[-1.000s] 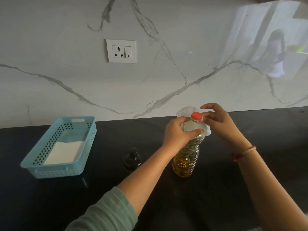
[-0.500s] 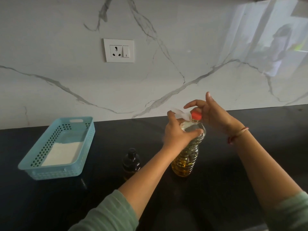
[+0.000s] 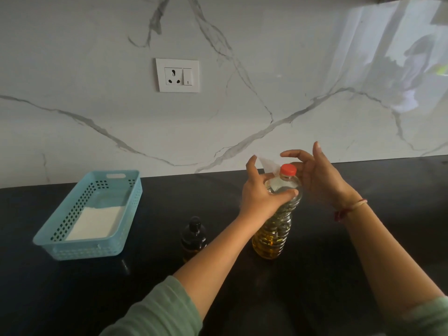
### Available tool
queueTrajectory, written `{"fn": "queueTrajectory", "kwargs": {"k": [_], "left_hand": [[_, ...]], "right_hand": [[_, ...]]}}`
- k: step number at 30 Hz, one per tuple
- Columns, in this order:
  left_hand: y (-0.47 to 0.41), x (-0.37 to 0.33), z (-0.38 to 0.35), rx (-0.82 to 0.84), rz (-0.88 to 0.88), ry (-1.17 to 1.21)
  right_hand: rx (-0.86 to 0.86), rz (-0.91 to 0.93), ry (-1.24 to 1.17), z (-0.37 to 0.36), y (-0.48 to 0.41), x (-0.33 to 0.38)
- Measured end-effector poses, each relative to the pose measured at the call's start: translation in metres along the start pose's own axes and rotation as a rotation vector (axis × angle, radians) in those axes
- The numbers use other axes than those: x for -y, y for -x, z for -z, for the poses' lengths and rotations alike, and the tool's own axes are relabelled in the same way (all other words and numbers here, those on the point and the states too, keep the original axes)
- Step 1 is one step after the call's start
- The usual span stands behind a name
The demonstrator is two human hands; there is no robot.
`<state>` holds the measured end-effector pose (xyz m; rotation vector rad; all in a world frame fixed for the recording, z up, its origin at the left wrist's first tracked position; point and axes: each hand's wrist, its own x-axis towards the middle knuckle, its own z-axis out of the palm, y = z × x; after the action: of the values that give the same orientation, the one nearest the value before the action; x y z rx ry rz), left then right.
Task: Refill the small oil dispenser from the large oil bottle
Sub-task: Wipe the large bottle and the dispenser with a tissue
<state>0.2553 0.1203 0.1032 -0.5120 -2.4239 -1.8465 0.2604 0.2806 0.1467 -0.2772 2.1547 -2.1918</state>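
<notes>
The large oil bottle (image 3: 274,236), ribbed clear plastic holding yellow oil, stands upright on the black counter with its red cap (image 3: 288,170) on. My left hand (image 3: 260,198) grips its shoulder, and a piece of white tissue (image 3: 268,164) sticks up between its fingers and the neck. My right hand (image 3: 317,177) is just right of the cap, its fingers spread and curled over it and the thumb against the cap's side. The small oil dispenser (image 3: 194,236), dark with a black top, stands to the left of the bottle, partly behind my left forearm.
A light blue perforated basket (image 3: 87,251) with a white folded sheet (image 3: 94,221) inside sits at the left of the black counter (image 3: 315,275). The marble wall behind carries a white socket plate (image 3: 177,75).
My right hand has left the tissue and risen to the red cap, then spread its fingers. The tissue has folded up against my left hand. The bottle has stayed in place.
</notes>
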Motion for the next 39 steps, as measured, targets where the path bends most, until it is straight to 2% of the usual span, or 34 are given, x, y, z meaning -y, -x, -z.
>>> {"fn": "queueTrajectory", "kwargs": {"k": [3, 7, 12, 26, 34, 39], "left_hand": [[0.0, 0.001, 0.001, -0.004, -0.014, 0.002], [0.001, 0.004, 0.0, -0.019, -0.022, 0.016], [0.003, 0.005, -0.001, -0.01, -0.056, -0.001], [0.007, 0.007, -0.003, 0.01, -0.132, 0.015], [0.005, 0.011, -0.004, 0.007, -0.124, 0.007], [0.006, 0.009, -0.007, 0.001, -0.142, -0.015]], "right_hand": [[-0.128, 0.084, 0.026, 0.007, 0.015, -0.015], [-0.322, 0.313, 0.205, -0.005, 0.044, -0.031], [-0.419, 0.454, 0.462, -0.023, 0.052, -0.027], [-0.882, 0.35, 0.85, -0.069, 0.013, -0.024], [-0.9, 0.391, 1.073, -0.066, 0.03, -0.023], [-0.886, 0.325, 1.222, -0.068, 0.011, -0.011]]}}
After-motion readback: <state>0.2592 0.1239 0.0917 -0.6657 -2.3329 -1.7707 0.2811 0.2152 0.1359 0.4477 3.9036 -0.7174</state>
